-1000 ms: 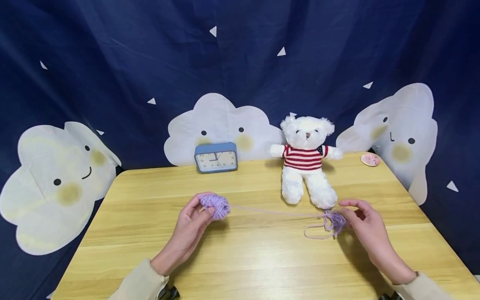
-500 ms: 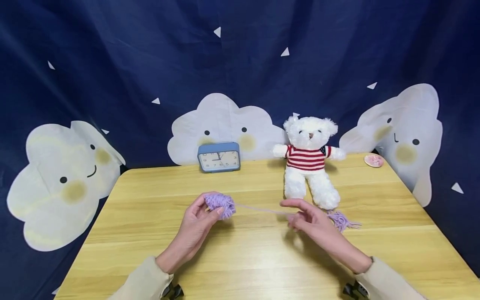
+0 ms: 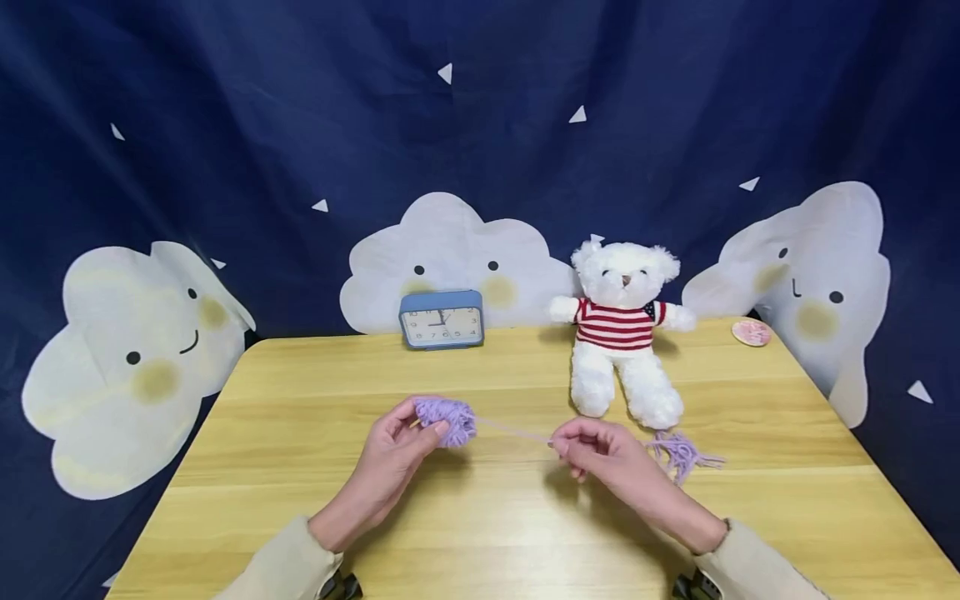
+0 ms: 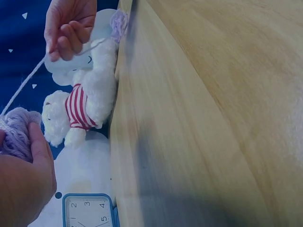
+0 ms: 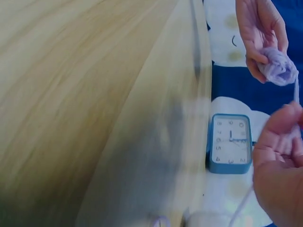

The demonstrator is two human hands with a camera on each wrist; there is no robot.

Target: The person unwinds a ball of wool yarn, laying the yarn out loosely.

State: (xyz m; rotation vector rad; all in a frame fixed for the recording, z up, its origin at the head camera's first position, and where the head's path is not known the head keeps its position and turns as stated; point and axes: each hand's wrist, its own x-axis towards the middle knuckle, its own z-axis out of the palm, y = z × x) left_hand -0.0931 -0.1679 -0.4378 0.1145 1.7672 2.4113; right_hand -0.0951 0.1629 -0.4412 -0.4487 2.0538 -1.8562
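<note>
My left hand [image 3: 397, 446] grips a small ball of purple yarn [image 3: 448, 422] between thumb and fingers, held above the table. From the ball a single yarn strand [image 3: 513, 431] runs rightward to my right hand [image 3: 607, 454], whose thumb and forefinger pinch it. Beyond the pinch, the strand leads on to a loose purple tangle of yarn [image 3: 681, 454] lying on the table by the bear's feet. In the right wrist view the wound ball [image 5: 279, 68] shows its end, with the strand hanging taut to the right fingertips [image 5: 289, 116].
A white teddy bear [image 3: 618, 325] in a red-striped shirt sits at the back right of the wooden table [image 3: 315, 375]. Left of it stands a blue alarm clock [image 3: 442, 319]. A round pink disc [image 3: 752, 332] lies at the back right corner, before a dark blue curtain [image 3: 510, 100].
My right hand has moved left from beside the loose tangle toward the ball and now pinches the strand. The left hand keeps its grip on the ball; the view has shifted slightly.
</note>
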